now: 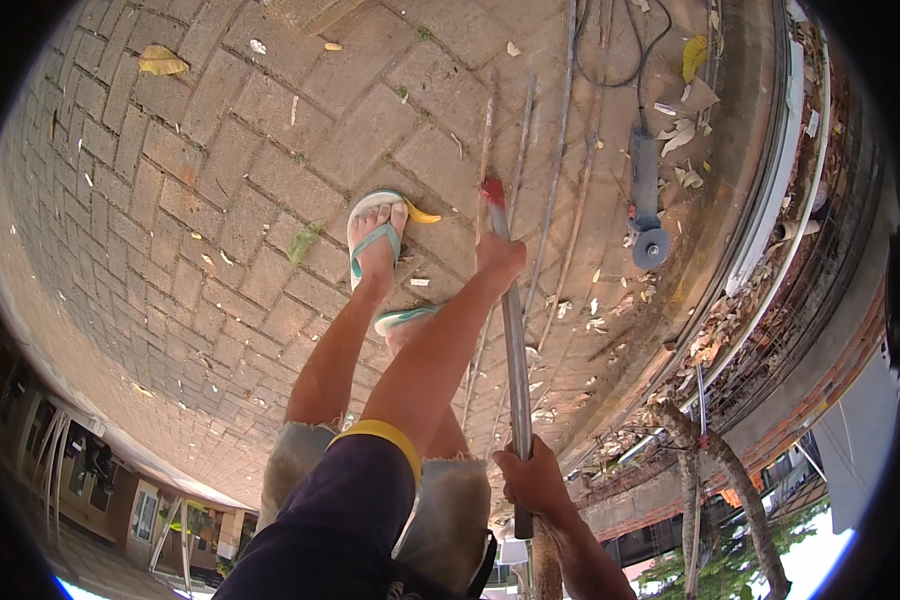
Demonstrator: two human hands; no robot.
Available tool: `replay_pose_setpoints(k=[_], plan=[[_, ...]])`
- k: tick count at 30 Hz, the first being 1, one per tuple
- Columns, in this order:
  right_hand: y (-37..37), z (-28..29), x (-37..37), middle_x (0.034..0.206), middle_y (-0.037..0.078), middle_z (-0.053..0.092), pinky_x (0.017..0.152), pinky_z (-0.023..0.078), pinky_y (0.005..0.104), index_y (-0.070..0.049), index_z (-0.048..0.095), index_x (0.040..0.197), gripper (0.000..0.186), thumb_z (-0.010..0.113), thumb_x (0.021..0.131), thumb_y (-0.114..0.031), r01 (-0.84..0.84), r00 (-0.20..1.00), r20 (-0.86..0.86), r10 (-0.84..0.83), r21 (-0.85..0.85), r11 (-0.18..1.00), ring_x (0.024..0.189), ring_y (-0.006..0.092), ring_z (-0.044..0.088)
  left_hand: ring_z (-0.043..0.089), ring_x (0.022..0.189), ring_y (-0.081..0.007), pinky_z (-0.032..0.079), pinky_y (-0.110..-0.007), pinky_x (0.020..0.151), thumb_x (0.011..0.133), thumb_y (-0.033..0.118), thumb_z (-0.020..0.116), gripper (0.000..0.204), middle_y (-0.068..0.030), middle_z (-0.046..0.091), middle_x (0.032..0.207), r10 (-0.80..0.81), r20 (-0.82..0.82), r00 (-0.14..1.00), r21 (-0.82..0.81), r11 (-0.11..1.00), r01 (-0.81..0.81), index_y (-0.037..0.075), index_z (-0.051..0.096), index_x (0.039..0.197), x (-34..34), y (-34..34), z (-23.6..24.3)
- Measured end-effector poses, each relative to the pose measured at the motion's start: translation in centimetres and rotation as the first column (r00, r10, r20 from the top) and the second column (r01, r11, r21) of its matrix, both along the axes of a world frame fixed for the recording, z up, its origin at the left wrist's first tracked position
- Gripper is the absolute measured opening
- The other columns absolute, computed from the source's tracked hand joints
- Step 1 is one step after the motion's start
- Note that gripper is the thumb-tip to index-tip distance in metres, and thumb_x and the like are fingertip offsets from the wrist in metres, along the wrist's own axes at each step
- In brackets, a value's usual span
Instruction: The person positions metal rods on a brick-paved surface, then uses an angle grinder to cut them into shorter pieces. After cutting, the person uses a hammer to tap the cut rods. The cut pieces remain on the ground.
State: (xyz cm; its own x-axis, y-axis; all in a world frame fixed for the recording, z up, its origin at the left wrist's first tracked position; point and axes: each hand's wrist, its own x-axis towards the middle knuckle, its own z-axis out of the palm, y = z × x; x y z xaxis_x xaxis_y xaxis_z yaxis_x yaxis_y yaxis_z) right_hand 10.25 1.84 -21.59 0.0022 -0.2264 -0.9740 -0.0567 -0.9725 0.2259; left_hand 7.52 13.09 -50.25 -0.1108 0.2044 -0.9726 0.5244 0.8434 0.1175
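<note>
A long grey metal bar (pixel 516 350) with a red tip crosses in front of me, held clear of the paving by both hands. My left hand (pixel 500 258) is closed around it just below the red end. Farther down, close to the bar's near end, my right hand (pixel 535 482) wraps it as well. Beneath and beyond the bar, several thin metal rods (pixel 557 170) lie lengthwise on the bricks. To their right rests an angle grinder (pixel 646 185) with its round disc showing and a dark cable running up from it.
Brick paving (pixel 220 190) spreads under my feet, which wear flip-flops (pixel 374 238). Dry leaves (pixel 680 135) and white scraps litter the ground around the grinder. A raised curb with a white pipe (pixel 770 170) bounds the right side. Tree branches (pixel 720 450) rise at the lower right.
</note>
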Motion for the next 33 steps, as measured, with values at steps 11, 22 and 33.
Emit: replay_pose_setpoints(k=[11,22,33], plan=[[-4.5,-1.9,-3.2,0.075,0.03,0.063,0.065,0.051,0.0476,0.011,0.053,0.102,0.035,0.061,0.08,-0.015,-0.326,0.914,0.275,0.297,0.064,0.943,0.073,0.0442,0.066,0.068,0.067,-0.0312,0.051,-0.042,0.055,0.077,0.011,0.06,0.025,-0.0232,0.066,0.079,-0.005,0.028,1.0,0.074,0.997,0.003,-0.01,0.063,0.09,-0.6,-2.2,-1.7],[-8.4,-4.3,-5.1,0.079,0.032,0.062,0.069,0.05,0.0512,0.01,0.051,0.102,0.034,0.061,0.08,-0.013,-0.366,0.887,0.342,0.31,0.111,0.924,0.077,0.048,0.064,0.068,0.082,-0.0414,0.053,-0.045,0.071,0.075,0.013,0.058,0.032,-0.0316,0.066,0.086,-0.079,0.025,0.997,0.178,0.981,0.073,-0.014,0.062,0.092,-1.5,-4.2,-3.8],[-5.7,-4.0,-8.7,0.085,0.035,0.063,0.073,0.053,0.0521,0.01,0.054,0.098,0.031,0.061,0.078,-0.013,-0.328,0.885,0.369,0.284,0.062,0.943,0.083,0.0494,0.064,0.07,0.078,-0.0381,0.054,-0.044,0.067,0.075,0.016,0.059,0.031,-0.0277,0.067,0.081,-0.113,0.074,0.991,0.138,0.985,0.102,-0.011,0.064,0.09,-2.9,-2.9,-3.6]])
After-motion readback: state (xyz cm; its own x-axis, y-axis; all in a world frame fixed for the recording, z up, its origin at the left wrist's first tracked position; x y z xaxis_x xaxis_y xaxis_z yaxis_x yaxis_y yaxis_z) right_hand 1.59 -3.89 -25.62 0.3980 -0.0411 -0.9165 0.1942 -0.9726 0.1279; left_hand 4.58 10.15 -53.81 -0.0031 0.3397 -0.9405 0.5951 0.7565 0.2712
